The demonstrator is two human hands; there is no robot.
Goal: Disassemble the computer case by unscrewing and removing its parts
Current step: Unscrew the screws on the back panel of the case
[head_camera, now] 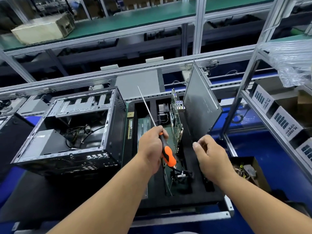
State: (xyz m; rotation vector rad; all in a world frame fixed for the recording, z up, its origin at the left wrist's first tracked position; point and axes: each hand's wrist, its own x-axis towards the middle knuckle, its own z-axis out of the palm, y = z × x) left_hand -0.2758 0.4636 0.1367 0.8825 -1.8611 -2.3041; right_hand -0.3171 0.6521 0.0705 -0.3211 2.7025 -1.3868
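Left hand [152, 147] is wrapped around a long screwdriver [166, 153] with an orange and black handle, fingers curled on the upper part of the grip, the thin metal shaft pointing up and away from the hand to the far left. Right hand [211, 157] is just beside it, not touching, fingers loosely curled with the thumb near the fingertips; can't tell if there's a screw or anything in there.

The computer case [72, 132] sits to the left of the left hand, lying open on the surface with its bare insides and some loose cables showing. Right under both hands is a black foam tray [190, 196] with slots. A motherboard [176, 122] stands on edge in one, just past the hands, and a grey side panel [200, 102] stands upright in another, beyond the right hand.

A cardboard box [248, 173] of odds and ends is to the right of the right hand.
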